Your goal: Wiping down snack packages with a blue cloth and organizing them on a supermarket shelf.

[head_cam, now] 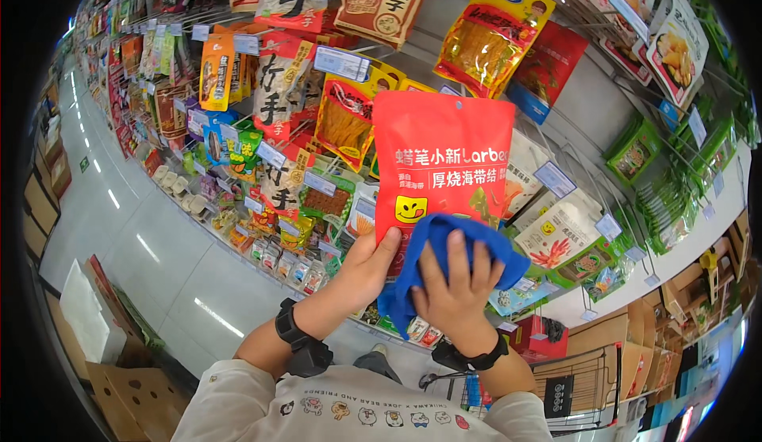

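A red snack pouch [443, 138] with printed writing and a yellow smiley face is held up in front of me. My left hand [370, 258] grips its lower left edge, thumb on the front. Against the lower front of the pouch lies a crumpled blue cloth [506, 260]. My right hand [461, 287] holds that cloth with the fingers spread over it. The cloth covers the pouch's lower right part, and one corner hangs down to the left.
Pegs and price tags [342, 63] fill the snack rack before me, with yellow-red pouches [485, 34] hanging behind. A wire shopping cart [577, 382] stands at lower right, near cardboard boxes [601, 329]. Left are a tiled floor [178, 287], a white foam box [89, 317] and a carton [140, 400].
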`<state>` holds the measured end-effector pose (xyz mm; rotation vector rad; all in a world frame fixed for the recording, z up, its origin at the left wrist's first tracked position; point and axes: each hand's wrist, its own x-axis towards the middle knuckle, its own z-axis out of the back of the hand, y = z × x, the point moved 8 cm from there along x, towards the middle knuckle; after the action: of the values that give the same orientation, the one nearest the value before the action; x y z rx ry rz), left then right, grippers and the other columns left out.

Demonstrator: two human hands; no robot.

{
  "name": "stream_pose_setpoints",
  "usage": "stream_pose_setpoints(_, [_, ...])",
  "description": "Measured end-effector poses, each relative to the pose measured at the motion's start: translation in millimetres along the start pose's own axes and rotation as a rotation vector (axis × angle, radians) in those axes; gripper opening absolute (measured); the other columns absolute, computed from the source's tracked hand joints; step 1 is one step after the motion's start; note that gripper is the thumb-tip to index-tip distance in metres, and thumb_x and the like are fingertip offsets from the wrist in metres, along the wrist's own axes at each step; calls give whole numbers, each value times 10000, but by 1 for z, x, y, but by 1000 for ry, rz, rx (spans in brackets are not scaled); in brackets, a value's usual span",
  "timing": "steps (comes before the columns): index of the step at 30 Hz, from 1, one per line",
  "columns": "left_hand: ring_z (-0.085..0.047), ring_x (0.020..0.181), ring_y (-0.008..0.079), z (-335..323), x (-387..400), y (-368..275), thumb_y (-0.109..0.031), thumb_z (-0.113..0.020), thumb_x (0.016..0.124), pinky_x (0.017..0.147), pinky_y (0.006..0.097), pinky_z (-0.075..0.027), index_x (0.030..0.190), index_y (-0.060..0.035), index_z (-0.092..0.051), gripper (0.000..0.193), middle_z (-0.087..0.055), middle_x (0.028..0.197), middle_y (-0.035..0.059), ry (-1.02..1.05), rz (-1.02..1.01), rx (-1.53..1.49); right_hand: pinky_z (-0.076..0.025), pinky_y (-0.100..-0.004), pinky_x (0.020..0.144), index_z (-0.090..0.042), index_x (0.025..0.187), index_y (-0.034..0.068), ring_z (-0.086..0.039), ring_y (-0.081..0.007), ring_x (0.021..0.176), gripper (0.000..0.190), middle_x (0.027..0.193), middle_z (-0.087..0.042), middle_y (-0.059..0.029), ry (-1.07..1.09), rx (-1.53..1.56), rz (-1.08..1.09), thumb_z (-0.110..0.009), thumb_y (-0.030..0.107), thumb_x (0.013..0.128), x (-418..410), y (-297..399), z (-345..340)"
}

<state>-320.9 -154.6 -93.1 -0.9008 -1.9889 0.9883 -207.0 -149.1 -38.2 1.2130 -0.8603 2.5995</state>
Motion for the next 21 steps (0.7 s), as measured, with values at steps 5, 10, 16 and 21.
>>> stream_pose_setpoints(5, [-520,896,84,-11,-1,6,-317,-341,930,780,244,-430,1125,11,-461,400,-562,1013,50,157,87,-17,-162,-517,993,-570,1098,157,-264,-353,1239,367,1322,-349,-125,-75,261,-415,-492,234,748,31,-76,10])
stream_pose_setpoints(10, [-512,935,91,-16,6,11,-294,-355,930,792,245,-428,1142,1,-455,377,-551,1048,58,185,90,-70,-277,-473,959,-573,1066,82,-358,-350,1188,322,1267,-421,-138,-22,264,-152,-484,118,759,29,-42,8])
stream_pose_setpoints(16, [-477,1008,126,-22,6,4,-131,-496,861,838,271,-417,1209,-7,-393,383,-487,1140,64,306,-147,-145,-329,-423,940,-625,1018,122,-474,-263,1063,342,1134,-539,-90,128,364,185,-592,144,677,32,-5,7])
stream_pose_setpoints(21, [-529,644,124,-25,6,-3,-96,-451,868,589,274,-430,955,-12,-548,156,-587,741,59,392,-93,277,-288,-454,953,-529,1145,98,-405,-323,1133,587,1263,-414,-143,80,330,105,-669,273,603,60,-38,25])
